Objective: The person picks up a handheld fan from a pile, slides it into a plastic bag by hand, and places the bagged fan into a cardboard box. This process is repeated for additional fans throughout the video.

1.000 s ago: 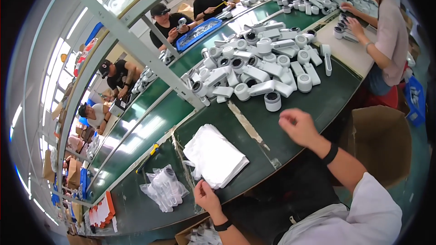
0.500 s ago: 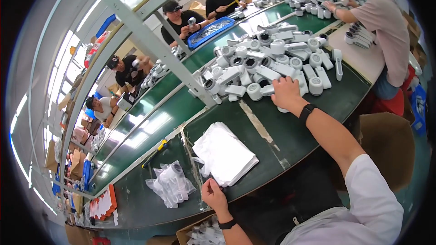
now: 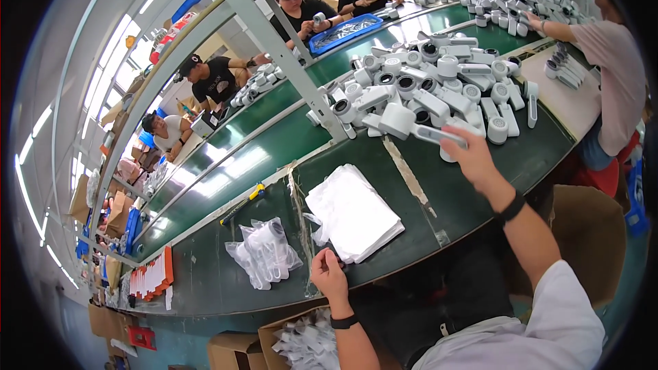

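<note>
In my right hand (image 3: 474,163) is a white handheld fan (image 3: 397,122), gripped by its handle, its round head pointing left. The fan hangs just over the near edge of a large heap of similar white fans (image 3: 439,75). My left hand (image 3: 329,275) is closed, fingertips curled together at the table's near edge. Whatever those fingers may pinch is too small to make out. Just beyond them lies a stack of thin white bags (image 3: 354,216). To its left, several clear plastic bags with white pieces inside (image 3: 264,253) lie on the green table (image 3: 205,274).
A yellow-and-black tool (image 3: 243,203) lies behind the clear bags. A metal frame post (image 3: 288,62) rises at the heap's left. An open carton of bagged pieces (image 3: 305,342) stands below the table edge. A person in pink (image 3: 613,62) works at the right; several others sit across.
My right hand has lifted a fan from the heap's near edge and drawn it back toward me. My left hand remains beside the white bags. The whole view has shifted slightly.
</note>
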Motion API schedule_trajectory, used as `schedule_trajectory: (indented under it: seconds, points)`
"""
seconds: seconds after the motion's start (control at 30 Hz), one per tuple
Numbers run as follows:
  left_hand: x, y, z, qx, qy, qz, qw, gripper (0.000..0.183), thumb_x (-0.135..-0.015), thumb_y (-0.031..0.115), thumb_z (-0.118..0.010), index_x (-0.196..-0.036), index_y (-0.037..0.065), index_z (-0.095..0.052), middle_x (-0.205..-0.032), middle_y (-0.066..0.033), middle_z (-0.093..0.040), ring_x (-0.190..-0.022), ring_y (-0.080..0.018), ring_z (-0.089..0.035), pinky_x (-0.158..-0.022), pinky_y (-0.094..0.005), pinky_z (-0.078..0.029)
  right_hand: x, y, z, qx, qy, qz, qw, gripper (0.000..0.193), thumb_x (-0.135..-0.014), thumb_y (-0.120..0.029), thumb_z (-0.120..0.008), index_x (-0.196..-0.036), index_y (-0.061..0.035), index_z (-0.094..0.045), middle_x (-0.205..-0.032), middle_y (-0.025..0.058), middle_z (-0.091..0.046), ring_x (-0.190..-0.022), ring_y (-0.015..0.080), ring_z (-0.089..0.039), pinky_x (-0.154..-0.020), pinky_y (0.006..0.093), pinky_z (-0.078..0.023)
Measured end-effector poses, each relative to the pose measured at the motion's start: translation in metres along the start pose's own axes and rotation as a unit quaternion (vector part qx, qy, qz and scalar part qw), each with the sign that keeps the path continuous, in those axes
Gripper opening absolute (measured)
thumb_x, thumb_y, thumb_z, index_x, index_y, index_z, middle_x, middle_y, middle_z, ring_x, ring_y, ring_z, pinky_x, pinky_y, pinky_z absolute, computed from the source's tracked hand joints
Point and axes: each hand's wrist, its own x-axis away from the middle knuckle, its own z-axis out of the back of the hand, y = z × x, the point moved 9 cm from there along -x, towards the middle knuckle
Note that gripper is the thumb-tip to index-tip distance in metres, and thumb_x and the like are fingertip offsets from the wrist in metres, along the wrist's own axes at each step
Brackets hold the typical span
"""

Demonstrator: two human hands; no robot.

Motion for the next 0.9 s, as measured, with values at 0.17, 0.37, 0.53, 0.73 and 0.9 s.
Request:
schedule_trajectory:
  seconds: [0.17,0.37,0.53,0.73,0.9]
  points:
    - [0.014,0.047,0.005,-0.113,0.058,-0.18,0.975,0.015,-0.086,0.011,-0.067,-0.096,0.0,-0.065,-0.088,-0.0074,-0.064,-0.078,-0.0164,-0.059,-0.069,-0.0286,-0.048,0.085,0.038,-0.062,-0.393,-0.168,-0.166,0.888,0.036,-0.09,-0.011,-0.059,-0.123,0.0004,-0.05,-0.097,0.0107,-0.062,-0.084,0.0219,-0.064,-0.074,0.0359,-0.053]
    - [0.045,0.128,-0.089,-0.321,-0.107,-0.361,0.869,0.019,-0.076,0.015,-0.074,-0.092,0.006,-0.067,-0.092,-0.0098,-0.064,-0.089,-0.0291,-0.058,-0.08,-0.0405,-0.044,0.103,0.069,-0.071,-0.333,-0.166,-0.183,0.91,0.04,-0.071,0.004,-0.053,-0.111,0.0022,-0.051,-0.083,0.0111,-0.061,-0.067,0.0211,-0.061,-0.062,0.0359,-0.054]
    - [0.031,0.097,-0.095,-0.421,-0.185,-0.302,0.835,0.021,-0.076,0.027,-0.074,-0.09,0.011,-0.071,-0.092,-0.0036,-0.066,-0.088,-0.0261,-0.058,-0.075,-0.0392,-0.041,0.104,0.071,-0.072,-0.263,-0.163,-0.165,0.937,0.033,-0.069,0.004,-0.049,-0.102,0.0022,-0.053,-0.081,0.009,-0.059,-0.061,0.0159,-0.058,-0.053,0.0303,-0.05]
    - [0.023,0.104,-0.091,-0.403,-0.14,-0.294,0.856,0.016,-0.078,0.027,-0.073,-0.086,0.013,-0.072,-0.088,-0.0028,-0.065,-0.087,-0.025,-0.058,-0.075,-0.0403,-0.041,0.103,0.072,-0.073,-0.273,-0.155,-0.172,0.934,0.033,-0.07,0.004,-0.05,-0.103,0.0022,-0.054,-0.081,0.0086,-0.059,-0.061,0.0152,-0.058,-0.054,0.03,-0.05]
    - [0.02,0.093,-0.098,-0.45,-0.159,-0.282,0.832,0.015,-0.079,0.027,-0.072,-0.084,0.013,-0.072,-0.086,-0.0025,-0.065,-0.086,-0.0256,-0.058,-0.074,-0.0408,-0.04,0.104,0.074,-0.072,-0.271,-0.16,-0.162,0.935,0.036,-0.07,0.004,-0.05,-0.105,0.0025,-0.053,-0.081,0.009,-0.059,-0.062,0.016,-0.058,-0.054,0.0302,-0.05]
